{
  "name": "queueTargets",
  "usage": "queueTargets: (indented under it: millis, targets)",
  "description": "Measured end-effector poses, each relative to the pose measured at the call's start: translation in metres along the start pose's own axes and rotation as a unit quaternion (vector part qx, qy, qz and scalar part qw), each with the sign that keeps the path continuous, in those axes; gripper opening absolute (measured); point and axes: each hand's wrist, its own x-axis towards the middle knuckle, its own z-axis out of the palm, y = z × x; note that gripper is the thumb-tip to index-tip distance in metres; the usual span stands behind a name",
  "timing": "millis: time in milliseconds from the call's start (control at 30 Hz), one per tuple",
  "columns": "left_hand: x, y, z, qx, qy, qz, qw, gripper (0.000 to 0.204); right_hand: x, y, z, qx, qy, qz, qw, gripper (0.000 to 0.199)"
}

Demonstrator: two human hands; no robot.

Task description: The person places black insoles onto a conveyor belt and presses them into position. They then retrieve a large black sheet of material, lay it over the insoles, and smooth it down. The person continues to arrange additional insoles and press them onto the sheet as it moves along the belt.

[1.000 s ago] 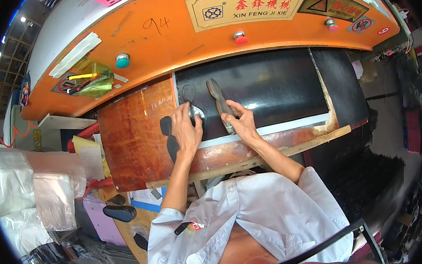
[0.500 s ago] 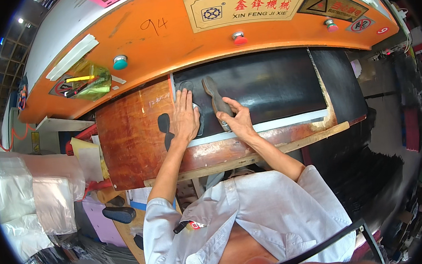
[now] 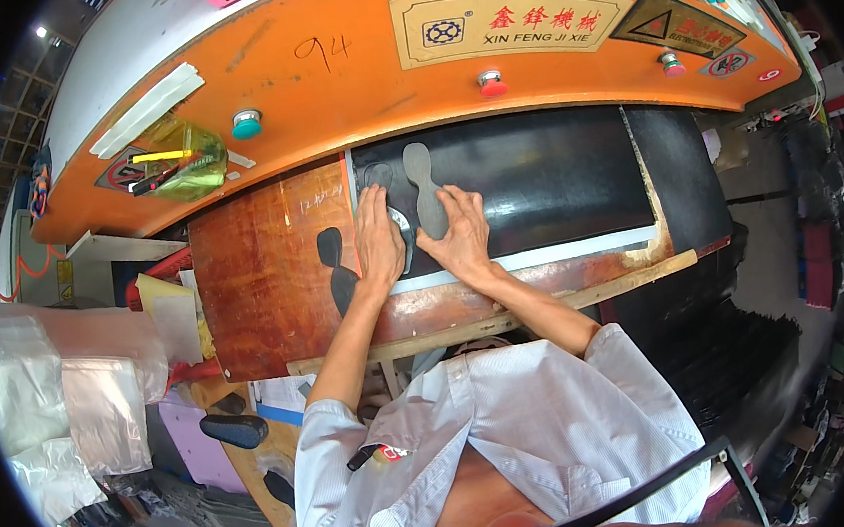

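A grey sole-shaped piece (image 3: 422,178) lies flat on a black sheet (image 3: 545,177). My right hand (image 3: 459,230) is around its near end, fingers along the right edge and thumb at the lower left. To its left, my left hand (image 3: 378,242) rests with fingers stretched forward, close together, over a thin-rimmed sole-shaped outline (image 3: 402,223) that looks like a cutting die. The palm hides most of this outline; part of its far end shows beyond the fingertips. Left of that hand, a black sole-shaped piece (image 3: 330,246) lies on the reddish-brown board (image 3: 263,277), partly covered by my forearm.
An orange machine beam (image 3: 347,94) with green and red push buttons spans the far side. A yellow pouch (image 3: 187,164) with pens hangs there. Clear plastic sheets (image 3: 102,392) are at left, a dark insole (image 3: 235,430) at lower left. Stacked black material (image 3: 710,339) sits at right.
My right hand has lowered the grey sole-shaped piece, which was tilted, flat onto the black sheet and shifted slightly left. My left hand stays over the outline, its fingertips a little nearer me.
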Motion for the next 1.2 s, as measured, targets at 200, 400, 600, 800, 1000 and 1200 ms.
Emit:
queueTargets:
  millis: [200,400,600,800,1000,1200]
  targets:
    - [-0.029,0.016,-0.023,-0.046,0.065,-0.011,0.997,0.037,-0.004,0.005,0.011,-0.019,-0.008,-0.014,1.0,0.069]
    - [-0.134,0.03,-0.033,-0.087,0.151,0.05,0.983,0.018,0.01,0.04,-0.025,0.054,-0.005,0.018,0.998,0.055]
    - [-0.161,0.001,-0.011,-0.021,0.107,-0.059,0.992,0.017,0.049,0.116,-0.15,0.218,0.301,0.094,0.923,0.006]
    - [-0.143,-0.01,-0.007,-0.028,0.151,-0.06,0.986,0.018,0.104,0.139,-0.262,-0.007,0.354,-0.011,0.935,0.027]
    - [-0.084,-0.014,-0.004,-0.051,0.119,-0.179,0.975,0.021,0.083,0.156,-0.247,0.092,0.212,0.07,0.97,0.022]
    - [-0.068,-0.012,-0.011,-0.052,0.109,-0.188,0.975,0.022,-0.006,0.138,-0.172,0.066,0.094,0.063,0.991,0.009]
